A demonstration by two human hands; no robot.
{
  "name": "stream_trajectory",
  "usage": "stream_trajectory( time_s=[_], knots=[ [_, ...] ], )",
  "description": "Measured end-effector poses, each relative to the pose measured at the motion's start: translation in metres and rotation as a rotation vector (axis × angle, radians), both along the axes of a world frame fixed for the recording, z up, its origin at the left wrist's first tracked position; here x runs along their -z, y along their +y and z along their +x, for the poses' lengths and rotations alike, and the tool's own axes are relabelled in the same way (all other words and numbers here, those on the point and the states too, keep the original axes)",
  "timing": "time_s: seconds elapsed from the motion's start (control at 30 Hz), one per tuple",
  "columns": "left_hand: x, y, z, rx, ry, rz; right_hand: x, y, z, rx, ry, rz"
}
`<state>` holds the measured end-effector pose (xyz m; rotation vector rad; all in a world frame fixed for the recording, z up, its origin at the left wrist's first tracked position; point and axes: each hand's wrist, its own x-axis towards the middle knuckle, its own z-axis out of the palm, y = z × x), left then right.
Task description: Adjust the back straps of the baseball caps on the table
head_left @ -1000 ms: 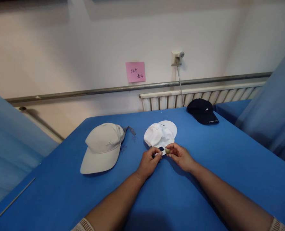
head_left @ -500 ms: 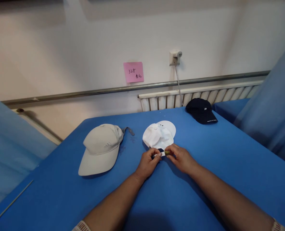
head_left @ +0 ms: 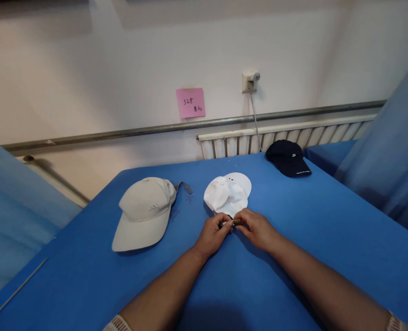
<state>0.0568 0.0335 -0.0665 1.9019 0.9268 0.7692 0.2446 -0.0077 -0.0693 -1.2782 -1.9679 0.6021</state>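
Observation:
A white cap [head_left: 226, 195] lies on the blue table cover [head_left: 204, 285], its brim pointing away from me. At its near edge my left hand [head_left: 212, 233] pinches the cap's white back strap, most of which my fingers hide. My right hand [head_left: 258, 230] is closed on a small brass-coloured buckle [head_left: 237, 222] at the other part of the strap. The fingertips of both hands almost meet. To the left rests a beige cap [head_left: 145, 211] with a loose grey strap [head_left: 185, 185] at its back. A dark navy cap [head_left: 286, 157] sits at the far right.
Behind the table run a metal rail [head_left: 138, 131] and a white radiator [head_left: 231, 146]. A plugged cord hangs from a wall socket [head_left: 249, 83]. A pink note [head_left: 190, 102] is stuck to the wall. Blue curtains [head_left: 21, 216] hang at both sides, and a thin stick [head_left: 16, 292] lies at lower left.
My right hand has shifted slightly left, bringing the brass buckle close to my left fingertips. Less of the white strap shows between the hands. The caps lie as before.

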Motion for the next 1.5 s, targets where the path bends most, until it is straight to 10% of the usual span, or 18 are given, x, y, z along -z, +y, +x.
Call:
stream_trajectory(
  time_s=[0.5,1.5],
  knots=[
    [-0.007,-0.003,-0.011,-0.083,0.286,0.428,-0.003,0.001,0.005,0.089,0.054,0.009],
    [-0.005,-0.009,-0.006,-0.116,0.312,0.381,0.006,0.002,0.0,0.089,0.144,-0.082]
  ],
)
